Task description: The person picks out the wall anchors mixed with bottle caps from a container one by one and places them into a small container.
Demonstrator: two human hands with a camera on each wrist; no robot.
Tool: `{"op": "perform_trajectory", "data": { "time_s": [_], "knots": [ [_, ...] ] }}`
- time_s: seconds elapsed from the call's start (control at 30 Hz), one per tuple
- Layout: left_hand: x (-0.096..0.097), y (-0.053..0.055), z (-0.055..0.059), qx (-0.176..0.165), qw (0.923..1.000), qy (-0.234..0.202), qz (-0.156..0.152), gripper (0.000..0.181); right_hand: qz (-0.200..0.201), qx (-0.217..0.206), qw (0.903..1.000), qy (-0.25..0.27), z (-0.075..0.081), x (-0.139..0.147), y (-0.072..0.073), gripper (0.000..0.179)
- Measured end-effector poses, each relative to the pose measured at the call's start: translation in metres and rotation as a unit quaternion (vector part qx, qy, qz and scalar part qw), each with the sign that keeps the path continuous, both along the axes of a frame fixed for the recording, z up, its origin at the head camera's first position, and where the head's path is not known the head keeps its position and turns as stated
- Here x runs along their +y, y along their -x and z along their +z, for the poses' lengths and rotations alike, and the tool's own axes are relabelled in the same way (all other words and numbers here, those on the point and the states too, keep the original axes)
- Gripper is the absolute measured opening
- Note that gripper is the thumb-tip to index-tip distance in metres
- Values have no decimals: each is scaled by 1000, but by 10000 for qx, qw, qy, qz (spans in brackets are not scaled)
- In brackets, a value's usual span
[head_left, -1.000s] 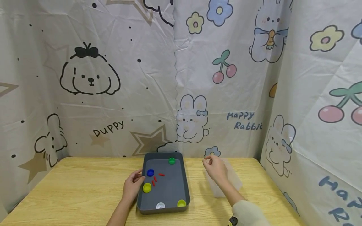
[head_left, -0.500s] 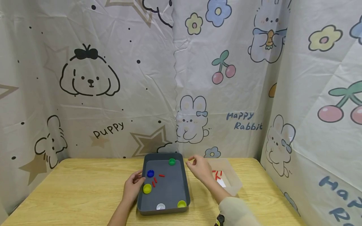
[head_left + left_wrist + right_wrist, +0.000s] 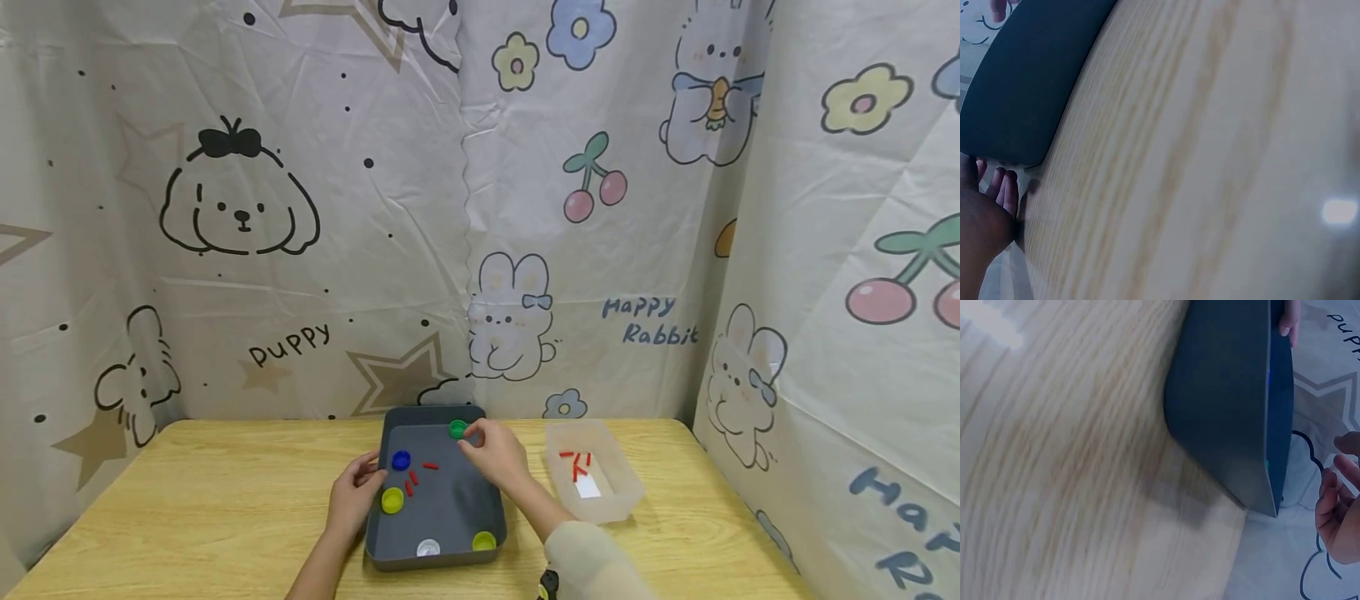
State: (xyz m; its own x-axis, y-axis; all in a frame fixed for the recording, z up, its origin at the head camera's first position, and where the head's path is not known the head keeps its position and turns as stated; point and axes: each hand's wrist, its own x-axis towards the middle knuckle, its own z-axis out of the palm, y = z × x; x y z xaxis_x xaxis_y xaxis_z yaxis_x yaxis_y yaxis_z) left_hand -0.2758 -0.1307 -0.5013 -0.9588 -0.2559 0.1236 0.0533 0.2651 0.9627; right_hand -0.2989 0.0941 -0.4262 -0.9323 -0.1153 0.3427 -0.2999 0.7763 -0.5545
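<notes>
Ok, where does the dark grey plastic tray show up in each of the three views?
Head: the dark grey plastic tray sits low centre on the wooden table, between both hands.
Left wrist: its outer wall fills the upper left, with the left hand at its corner.
Right wrist: its outer wall runs down the upper middle, with the right hand at right.
Shared landmark: the table's pale wood grain.

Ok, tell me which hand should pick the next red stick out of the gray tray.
Right. The right hand hovers over the gray tray, free, close to the red sticks. The left hand grips the tray's left rim.
</notes>
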Motion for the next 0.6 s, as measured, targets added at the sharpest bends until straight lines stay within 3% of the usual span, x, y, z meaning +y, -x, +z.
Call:
{"op": "perform_trajectory", "data": {
  "time_s": [0.6],
  "knots": [
    [0,1,-1,-12,10000,-53,26,40,142,-330,9993,-137,-22,-33,0,14]
  ]
}}
